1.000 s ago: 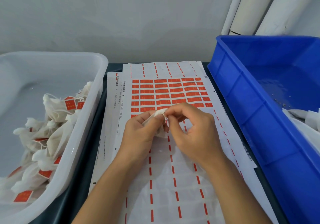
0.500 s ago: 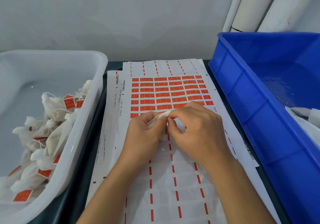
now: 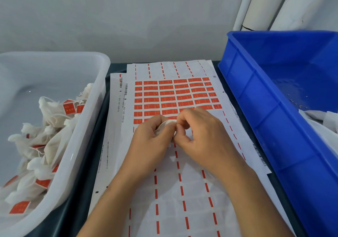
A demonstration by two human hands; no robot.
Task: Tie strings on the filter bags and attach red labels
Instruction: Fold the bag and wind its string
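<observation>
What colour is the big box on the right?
Blue. The big box shows clearly in the head view.

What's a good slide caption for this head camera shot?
Both hands, left and right, pinch a white filter bag over the red label sheet.

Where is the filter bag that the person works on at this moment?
In the head view the filter bag is at centre, pinched between the left hand and right hand, above the label sheet.

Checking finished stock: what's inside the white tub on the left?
The white tub holds a heap of filter bags with tied strings and red labels, piled against its right wall. Bags lower in the heap are covered, so no count is possible.
</observation>
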